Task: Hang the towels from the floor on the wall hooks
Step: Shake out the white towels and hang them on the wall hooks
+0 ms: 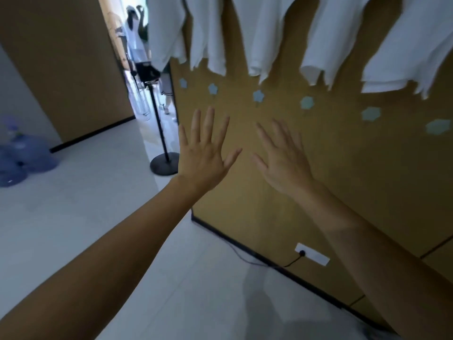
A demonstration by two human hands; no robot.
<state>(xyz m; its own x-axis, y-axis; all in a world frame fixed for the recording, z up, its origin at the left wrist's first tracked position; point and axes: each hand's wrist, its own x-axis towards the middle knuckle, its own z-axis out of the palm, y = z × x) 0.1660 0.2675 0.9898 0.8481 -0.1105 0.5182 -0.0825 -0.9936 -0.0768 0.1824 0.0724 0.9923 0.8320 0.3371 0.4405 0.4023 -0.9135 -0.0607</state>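
White towels [264, 33] hang in a row along the top of the brown wall [318, 192]. Their tops are cut off by the frame, so the hooks holding them don't show. Below them is a row of pale blue flower-shaped hooks [258, 95], all bare. No towel lies on the visible floor [98, 204].

Judgement: hanging looks done or close to it. Can't rule out towels lying outside the view, and the bare lower row could take more.

Left hand [204, 155] and right hand [285, 163] are both raised in front of the wall, under the towels and over the lower hook row. Backs face the camera, fingers are straight and spread, and neither holds anything. The thumbs point at each other with a gap between. Arms are nearly straight. Can't tell if the fingertips touch the wall.
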